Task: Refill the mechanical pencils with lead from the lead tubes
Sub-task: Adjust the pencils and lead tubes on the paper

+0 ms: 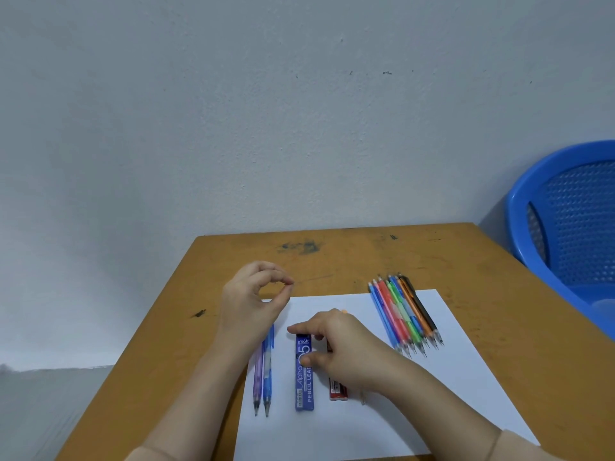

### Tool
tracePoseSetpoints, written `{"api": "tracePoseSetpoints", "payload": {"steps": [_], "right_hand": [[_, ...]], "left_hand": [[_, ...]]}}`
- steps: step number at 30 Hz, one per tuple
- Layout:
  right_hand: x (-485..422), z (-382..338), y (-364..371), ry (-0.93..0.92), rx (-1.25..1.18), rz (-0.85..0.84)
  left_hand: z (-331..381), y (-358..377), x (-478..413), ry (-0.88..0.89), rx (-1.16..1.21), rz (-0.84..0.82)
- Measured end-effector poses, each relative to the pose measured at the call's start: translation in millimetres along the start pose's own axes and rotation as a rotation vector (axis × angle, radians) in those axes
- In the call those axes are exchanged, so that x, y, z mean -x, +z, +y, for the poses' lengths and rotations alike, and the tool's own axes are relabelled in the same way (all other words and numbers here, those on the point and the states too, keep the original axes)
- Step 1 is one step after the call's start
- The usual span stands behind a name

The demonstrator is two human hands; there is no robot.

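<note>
Soft, even, cool light leaves only faint shadows on the bench [482,294]. Wide-angle distortion bends its edges; blur smears the picture low to its left.

paper [332,427] on table [499,261] | pencil pair [263,377] left | lead tubes [304,384] centre | pencil row [404,314] right

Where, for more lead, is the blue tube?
Head view, centre: blue tube lies on white paper, touched by the right hand, between two pencils and a red tube.

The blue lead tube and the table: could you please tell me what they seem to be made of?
Blue lead tube: likely hard plastic, smooth and slightly glossy, with crisp white print. Table: probably wood or laminated board, matte ochre, its top scuffed with dark marks.
</note>
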State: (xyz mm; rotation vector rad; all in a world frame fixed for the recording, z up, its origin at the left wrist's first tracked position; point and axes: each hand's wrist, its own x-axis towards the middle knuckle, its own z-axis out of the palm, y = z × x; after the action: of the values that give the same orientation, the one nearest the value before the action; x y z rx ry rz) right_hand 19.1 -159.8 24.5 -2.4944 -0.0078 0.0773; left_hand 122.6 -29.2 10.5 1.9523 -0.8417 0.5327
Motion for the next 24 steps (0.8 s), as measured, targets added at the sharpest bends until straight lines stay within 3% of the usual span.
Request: {"api": "tracePoseSetpoints", "payload": {"steps": [13, 21, 24], "right_hand": [[-2.3, 5.8, 2.6, -0.052, 0.137, 0.0], [-2.8, 27.5, -27.4, 0.165, -0.435, 0.536], [-3.5, 36.7, -34.1, 0.171, -0.641, 0.638]], "left_hand": [[-0.6, 0.5, 0.5, 0.004, 0.008, 0.01], [3.8, -0.7, 0.1, -0.007, 0.015, 0.018], [6.3, -1.3, 0.3, -0.033, 0.055, 0.014]]}}
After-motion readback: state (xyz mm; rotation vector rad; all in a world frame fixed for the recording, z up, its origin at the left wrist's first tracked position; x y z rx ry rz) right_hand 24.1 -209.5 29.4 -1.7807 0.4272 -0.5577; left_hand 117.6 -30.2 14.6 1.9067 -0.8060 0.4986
